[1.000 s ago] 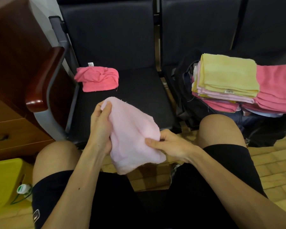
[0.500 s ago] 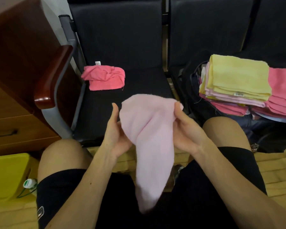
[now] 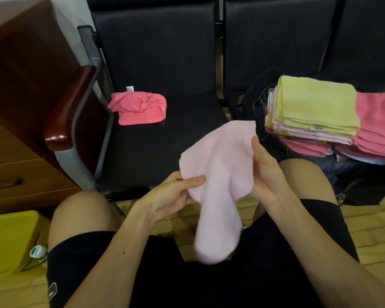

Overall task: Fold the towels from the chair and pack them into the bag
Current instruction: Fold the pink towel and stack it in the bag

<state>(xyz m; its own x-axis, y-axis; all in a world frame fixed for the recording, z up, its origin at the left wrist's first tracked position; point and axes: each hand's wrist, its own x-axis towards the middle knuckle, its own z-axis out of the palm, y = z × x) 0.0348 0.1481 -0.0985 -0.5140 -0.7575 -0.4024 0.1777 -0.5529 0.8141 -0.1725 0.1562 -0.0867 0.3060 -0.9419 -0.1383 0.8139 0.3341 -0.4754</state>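
The pale pink towel (image 3: 218, 174) hangs above the person's lap, its lower end drooping and blurred. The left hand (image 3: 171, 194) pinches its left edge, thumb on top. The right hand (image 3: 267, 174) holds the right side, thumb upright and fingers hidden behind the cloth. Beyond, a crumpled pink towel (image 3: 138, 107) lies on the black chair (image 3: 165, 152). To the right, a stack of folded towels (image 3: 316, 112), yellow on top, sits on the open dark bag (image 3: 365, 181).
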